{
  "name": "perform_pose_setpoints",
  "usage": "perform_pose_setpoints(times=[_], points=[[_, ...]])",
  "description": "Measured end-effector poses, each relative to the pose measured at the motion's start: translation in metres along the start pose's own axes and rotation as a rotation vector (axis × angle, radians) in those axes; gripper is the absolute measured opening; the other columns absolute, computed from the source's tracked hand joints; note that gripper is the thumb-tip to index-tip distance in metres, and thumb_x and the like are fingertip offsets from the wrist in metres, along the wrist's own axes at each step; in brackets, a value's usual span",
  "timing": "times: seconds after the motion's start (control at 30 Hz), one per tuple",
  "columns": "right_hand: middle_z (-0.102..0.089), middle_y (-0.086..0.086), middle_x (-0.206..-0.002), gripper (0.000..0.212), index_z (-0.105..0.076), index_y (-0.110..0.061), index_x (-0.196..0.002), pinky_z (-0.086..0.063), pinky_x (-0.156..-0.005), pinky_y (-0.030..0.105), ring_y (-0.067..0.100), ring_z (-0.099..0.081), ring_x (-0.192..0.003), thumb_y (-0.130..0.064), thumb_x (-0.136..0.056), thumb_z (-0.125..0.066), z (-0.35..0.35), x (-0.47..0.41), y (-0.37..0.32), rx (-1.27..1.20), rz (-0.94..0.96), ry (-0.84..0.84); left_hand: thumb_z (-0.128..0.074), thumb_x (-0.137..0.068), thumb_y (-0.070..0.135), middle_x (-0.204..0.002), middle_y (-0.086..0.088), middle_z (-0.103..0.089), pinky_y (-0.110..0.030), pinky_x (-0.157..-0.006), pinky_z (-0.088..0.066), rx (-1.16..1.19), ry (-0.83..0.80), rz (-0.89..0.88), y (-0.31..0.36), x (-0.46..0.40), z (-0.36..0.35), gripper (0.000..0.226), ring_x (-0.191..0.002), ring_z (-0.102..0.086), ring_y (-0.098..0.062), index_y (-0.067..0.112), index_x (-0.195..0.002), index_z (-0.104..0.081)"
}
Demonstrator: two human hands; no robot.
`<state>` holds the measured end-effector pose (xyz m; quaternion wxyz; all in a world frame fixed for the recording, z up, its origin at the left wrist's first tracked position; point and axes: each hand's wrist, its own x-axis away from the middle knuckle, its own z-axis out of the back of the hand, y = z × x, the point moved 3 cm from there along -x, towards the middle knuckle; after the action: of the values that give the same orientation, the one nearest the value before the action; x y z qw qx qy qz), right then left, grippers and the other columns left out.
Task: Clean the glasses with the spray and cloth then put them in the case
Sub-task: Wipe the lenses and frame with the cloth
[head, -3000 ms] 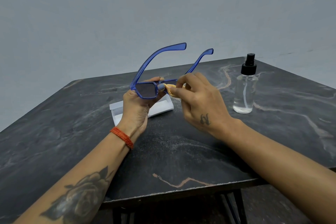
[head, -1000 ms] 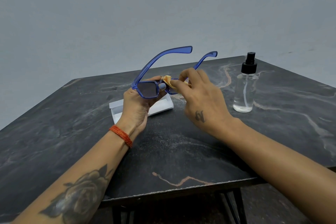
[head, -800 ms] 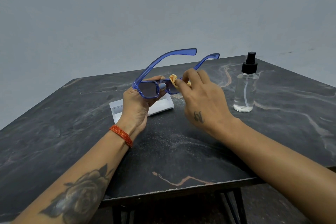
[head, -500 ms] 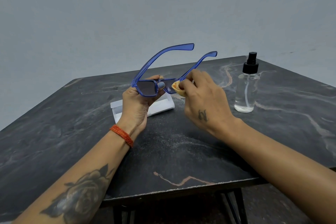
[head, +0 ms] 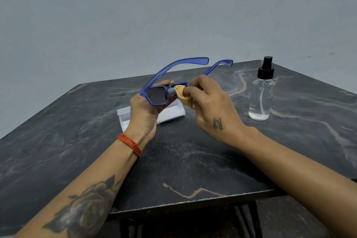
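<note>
Blue-framed glasses (head: pixel 156 95) with dark lenses are held up above the table, temples unfolded and pointing away from me. My left hand (head: pixel 144 114) grips the frame at the left lens, thumb on the bridge. My right hand (head: pixel 210 106) pinches a small orange cloth (head: pixel 182 95) against the right lens, which the cloth and fingers mostly hide. A white open case (head: pixel 170 115) lies on the table right behind my left hand, partly covered by it. The clear spray bottle (head: pixel 261 98) with a black pump stands upright to the right, untouched.
The dark marble table (head: pixel 185 160) has its front edge close to me and black legs below. A plain grey wall rises behind it.
The cloth has rubbed back and forth over the right lens, now sitting lower on it. The glasses tilted slightly in my left hand. Bottle and case stayed put.
</note>
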<state>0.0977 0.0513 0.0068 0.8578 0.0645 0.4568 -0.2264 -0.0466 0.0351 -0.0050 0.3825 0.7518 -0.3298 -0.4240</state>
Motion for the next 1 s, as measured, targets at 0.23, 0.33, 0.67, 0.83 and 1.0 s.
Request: perform_pose_setpoints(times=[0.23,0.33,0.67,0.83,1.0], points=[[-0.057,0.016,-0.093,0.046,-0.065,0.0,-0.104,-0.044,-0.047,0.03,0.028,-0.054,-0.078,-0.019,-0.082,-0.029,-0.001,-0.001,-0.001,0.034,0.007,-0.016,-0.071,-0.059,0.01,-0.08,0.0,-0.073,-0.028,-0.074,-0.056,-0.066,-0.058,-0.006,0.0,0.003,-0.005,0.035,-0.083,-0.069,-0.019,0.003,-0.094,-0.067],[-0.056,0.015,-0.094,0.046,-0.065,-0.001,-0.103,-0.043,-0.047,0.031,0.027,-0.054,-0.079,-0.021,-0.083,-0.028,-0.001,-0.001,0.001,0.014,-0.001,-0.011,-0.071,-0.058,0.011,-0.079,0.0,-0.073,-0.029,-0.075,-0.056,-0.077,-0.056,-0.006,0.0,0.003,-0.005,0.037,-0.082,-0.069,-0.019,0.003,-0.094,-0.067],[-0.055,0.013,-0.089,0.031,-0.064,0.0,-0.098,-0.042,-0.045,0.031,0.024,-0.05,-0.075,-0.008,-0.081,-0.039,-0.002,-0.001,0.005,-0.008,-0.007,0.078,-0.072,-0.06,0.009,-0.088,-0.007,-0.072,-0.034,-0.078,-0.056,-0.072,-0.045,-0.007,-0.003,-0.001,-0.001,0.025,-0.093,-0.066,-0.028,0.01,-0.085,-0.072],[-0.059,0.019,-0.092,0.034,-0.064,0.003,-0.109,-0.044,-0.061,0.03,0.03,-0.055,-0.079,-0.009,-0.086,-0.042,0.001,-0.001,0.0,0.03,0.045,0.185,-0.073,-0.058,0.009,-0.086,-0.005,-0.073,-0.037,-0.08,-0.056,-0.096,-0.065,-0.014,-0.003,0.0,-0.003,0.033,-0.09,-0.067,-0.027,0.004,-0.091,-0.069],[-0.067,0.013,-0.094,0.028,-0.066,0.0,-0.108,-0.044,-0.067,0.03,0.028,-0.056,-0.078,0.008,-0.082,-0.059,-0.009,0.001,0.005,0.086,0.15,0.141,-0.065,-0.075,-0.007,-0.081,-0.001,-0.073,-0.035,-0.077,-0.057,-0.104,-0.04,-0.015,-0.005,-0.001,-0.002,0.026,-0.089,-0.067,-0.024,0.017,-0.076,-0.075]])
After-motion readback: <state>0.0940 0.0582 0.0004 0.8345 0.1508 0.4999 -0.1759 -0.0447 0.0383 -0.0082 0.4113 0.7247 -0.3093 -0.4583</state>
